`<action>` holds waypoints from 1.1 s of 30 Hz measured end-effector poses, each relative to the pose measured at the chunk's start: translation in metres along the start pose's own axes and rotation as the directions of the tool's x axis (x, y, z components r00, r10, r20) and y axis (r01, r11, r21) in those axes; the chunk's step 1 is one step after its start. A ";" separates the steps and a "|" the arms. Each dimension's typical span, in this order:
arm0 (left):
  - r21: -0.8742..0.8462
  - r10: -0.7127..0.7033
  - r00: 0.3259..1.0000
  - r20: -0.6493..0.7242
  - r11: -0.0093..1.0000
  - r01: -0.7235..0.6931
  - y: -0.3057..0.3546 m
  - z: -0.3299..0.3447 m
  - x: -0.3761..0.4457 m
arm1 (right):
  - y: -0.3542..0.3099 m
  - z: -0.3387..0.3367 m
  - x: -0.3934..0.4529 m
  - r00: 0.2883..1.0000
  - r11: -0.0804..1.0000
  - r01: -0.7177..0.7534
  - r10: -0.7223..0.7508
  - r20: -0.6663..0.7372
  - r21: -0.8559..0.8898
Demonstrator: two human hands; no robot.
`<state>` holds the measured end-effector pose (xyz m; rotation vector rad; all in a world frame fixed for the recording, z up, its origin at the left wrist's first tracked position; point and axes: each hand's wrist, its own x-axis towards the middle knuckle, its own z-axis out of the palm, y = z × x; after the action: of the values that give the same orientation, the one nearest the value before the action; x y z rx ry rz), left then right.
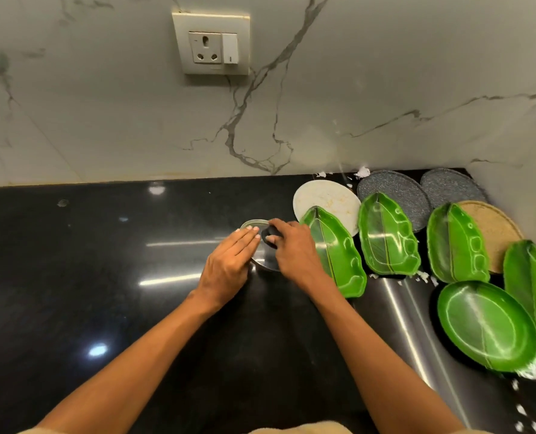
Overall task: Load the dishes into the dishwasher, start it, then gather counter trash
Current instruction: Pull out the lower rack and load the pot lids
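Both forearms reach out from the near edge toward twelve o'clock, meeting over a glass lid that lies flat on the black desk. The left hand lies across the lid's nine o'clock side, fingers straight and together, pressing or steadying rather than gripping. The right hand comes in from three o'clock with its fingers curled round the lid's black knob, so that hand holds the lifting point and looks the likelier to raise it.

Just past the right hand, at about three o'clock and nearly touching its knuckles, sits the nearest green leaf-shaped plate, its long axis running from far-left to near-right. More green plates fan out beyond at two to four o'clock, overlapping a soiled white plate and grey speckled plates toward the wall. White scraps, probably the trash, lie among them. No dishwasher shows; I'd judge loading has barely begun.
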<state>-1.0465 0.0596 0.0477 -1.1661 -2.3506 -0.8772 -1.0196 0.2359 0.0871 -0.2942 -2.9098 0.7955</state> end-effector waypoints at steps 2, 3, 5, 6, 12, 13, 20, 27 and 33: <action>-0.052 0.054 0.998 -0.023 0.997 -0.055 0.014 0.000 -0.003 | 0.007 -0.006 -0.024 0.997 0.995 -0.064 0.067 -0.034 0.082; -0.071 0.073 0.997 -0.033 0.995 -0.075 0.020 -0.001 -0.004 | 0.009 -0.009 -0.035 0.993 0.988 -0.094 0.102 -0.055 0.120; -0.114 0.126 0.990 -0.057 0.985 -0.132 0.036 -0.001 -0.005 | 0.012 -0.018 -0.061 0.979 0.973 -0.159 0.178 -0.102 0.167; -0.140 0.149 0.987 -0.066 0.978 -0.157 0.045 -0.001 -0.004 | 0.013 -0.022 -0.076 0.968 0.963 -0.189 0.216 -0.131 0.191; -0.249 0.223 0.970 -0.093 0.938 -0.240 0.087 0.002 -0.002 | 0.001 -0.049 -0.166 0.902 0.925 -0.176 0.288 -0.321 0.336; -0.279 0.211 0.973 -0.093 0.933 -0.229 0.094 0.002 -0.004 | -0.001 -0.051 -0.180 0.897 0.928 -0.176 0.288 -0.334 0.328; -0.432 0.213 0.976 -0.034 0.878 -0.207 0.153 0.004 -0.029 | -0.010 -0.041 -0.286 0.885 0.946 -0.225 0.299 -0.357 0.234; -0.544 0.312 0.950 0.032 0.802 -0.245 0.226 0.006 -0.081 | -0.014 -0.027 -0.384 0.759 0.931 -0.335 0.357 -0.545 0.144; -0.644 0.441 0.894 0.078 0.707 -0.292 0.294 -0.020 -0.158 | -0.040 -0.002 -0.498 0.618 0.863 -0.479 0.460 -0.637 0.159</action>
<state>-0.7154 0.0914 0.0806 -2.0149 -1.8873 -1.4859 -0.5396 0.0956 0.0817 -1.1327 -2.1616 0.5358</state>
